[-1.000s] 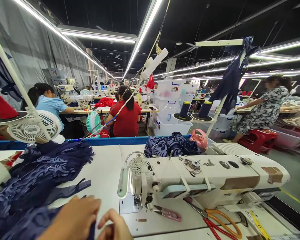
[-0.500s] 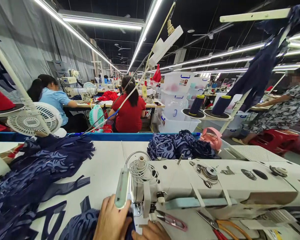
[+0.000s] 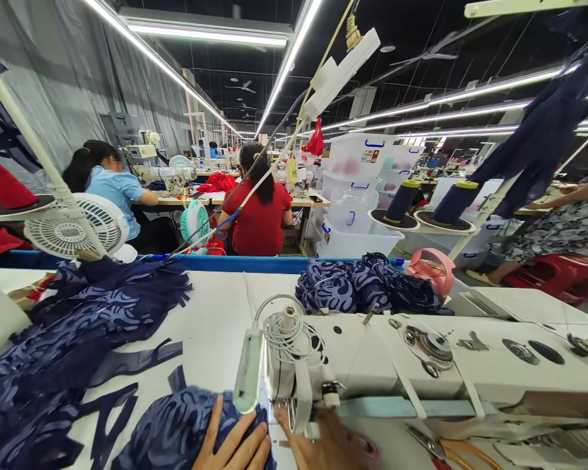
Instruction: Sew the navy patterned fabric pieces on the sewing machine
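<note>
My left hand (image 3: 235, 444) lies flat with spread fingers on a navy patterned fabric piece (image 3: 176, 427) at the bottom of the view, just left of the needle area of a white sewing machine (image 3: 421, 365). My right hand (image 3: 330, 444) rests on the machine bed under the machine head, close to the presser foot; it looks slightly blurred and I cannot tell whether it pinches the fabric edge. A pile of the same navy fabric (image 3: 68, 339) covers the table's left side.
Orange-handled scissors (image 3: 451, 450) lie on the bed at right. Another navy bundle (image 3: 362, 287) and a pink object (image 3: 428, 267) sit behind the machine. A white fan (image 3: 73, 228) stands at left. Thread cones (image 3: 421, 202) stand behind. Other people sew at tables beyond.
Both hands moved right and forward, bringing the navy piece up under the machine head. The camera moved closer to the machine, which fills more of the frame.
</note>
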Available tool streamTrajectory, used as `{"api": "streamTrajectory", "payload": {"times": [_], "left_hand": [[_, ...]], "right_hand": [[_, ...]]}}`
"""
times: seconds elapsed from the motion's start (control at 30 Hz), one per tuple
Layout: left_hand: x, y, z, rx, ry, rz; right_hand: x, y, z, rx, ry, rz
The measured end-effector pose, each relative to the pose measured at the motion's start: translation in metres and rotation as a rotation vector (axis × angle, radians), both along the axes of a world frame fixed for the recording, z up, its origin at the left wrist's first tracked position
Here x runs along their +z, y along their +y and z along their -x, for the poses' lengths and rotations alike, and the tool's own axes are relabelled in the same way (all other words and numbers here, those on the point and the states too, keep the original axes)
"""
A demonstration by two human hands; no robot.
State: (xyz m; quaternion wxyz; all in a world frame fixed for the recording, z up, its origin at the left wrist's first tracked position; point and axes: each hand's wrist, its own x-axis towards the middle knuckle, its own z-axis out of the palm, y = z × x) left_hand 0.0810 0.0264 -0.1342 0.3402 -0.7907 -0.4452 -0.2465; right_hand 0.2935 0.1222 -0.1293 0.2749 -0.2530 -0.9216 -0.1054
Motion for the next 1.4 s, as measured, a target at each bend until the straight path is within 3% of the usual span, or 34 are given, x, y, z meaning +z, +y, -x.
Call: {"api": "streamTrajectory", "payload": {"times": [0.13,0.3,0.37,0.47,0.63,0.8,0.97,1.17,1.4], "left_hand": [[0.001,0.002,0.001,-0.055,0.006,0.034],[-0.004,0.003,-0.001,-0.012,-0.016,0.043],[-0.004,0.004,0.001,0.006,0.000,0.016],[0.008,0.009,0.005,-0.021,0.048,-0.033],[0.035,0.015,0.000,-0.049,0.031,0.081],[0.035,0.021,-0.013,-0.025,-0.232,-0.008],[0.048,0.022,-0.007,-0.039,-0.058,0.085],[0.054,0.022,-0.007,-0.033,-0.085,0.070],[0.063,0.022,-0.009,-0.033,-0.071,0.113]], "right_hand": [[0.008,-0.001,-0.010,0.017,-0.064,0.080],[-0.001,-0.003,0.004,0.008,0.169,-0.166],[0.000,-0.005,0.004,0.010,0.127,-0.154],[0.004,-0.008,-0.003,0.027,0.040,-0.071],[0.000,-0.011,-0.009,0.068,0.146,-0.032],[-0.003,-0.012,-0.006,0.083,0.165,-0.005],[0.003,-0.011,-0.004,0.069,0.104,0.024],[0.015,-0.012,-0.007,0.044,-0.083,0.064],[0.017,-0.012,-0.007,0.084,-0.035,0.108]]}}
